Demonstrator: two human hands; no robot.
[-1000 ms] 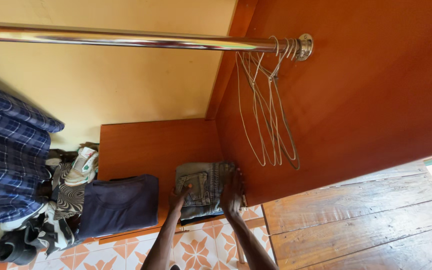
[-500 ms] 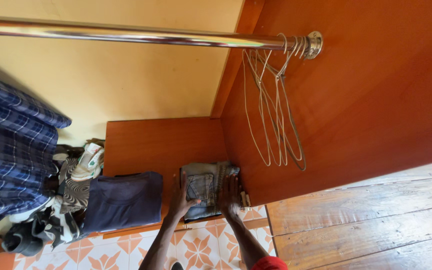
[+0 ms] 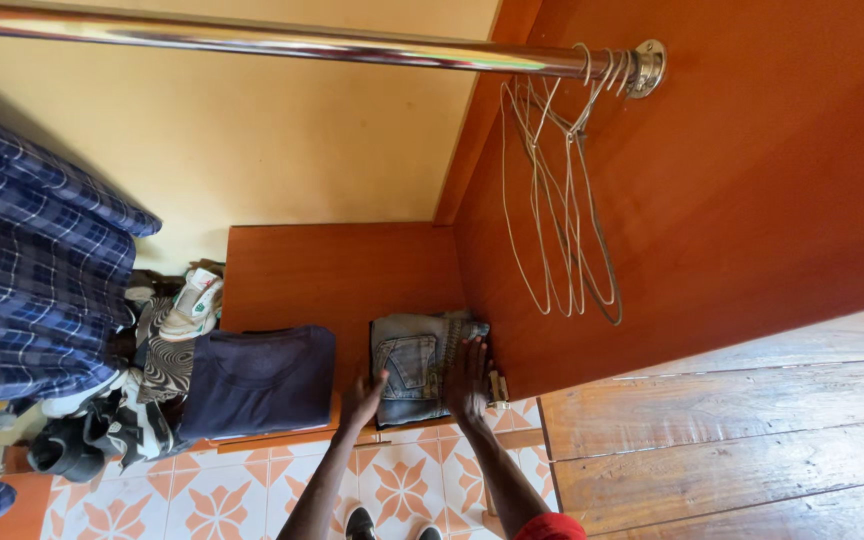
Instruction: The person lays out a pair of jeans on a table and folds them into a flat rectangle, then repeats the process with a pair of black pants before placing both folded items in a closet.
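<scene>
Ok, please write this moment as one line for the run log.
left hand: at left edge of folded jeans | right hand: flat on jeans | place: wardrobe floor | beside: folded navy shirt | above: wire hangers on rail

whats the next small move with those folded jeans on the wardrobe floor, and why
Probably lift both hands off. The folded jeans lie flat on the wardrobe floor, tucked against the side panel beside the navy folded shirt. The right hand rests on their right edge, and the left hand is at their left front corner, so nothing seems left to straighten.
</scene>
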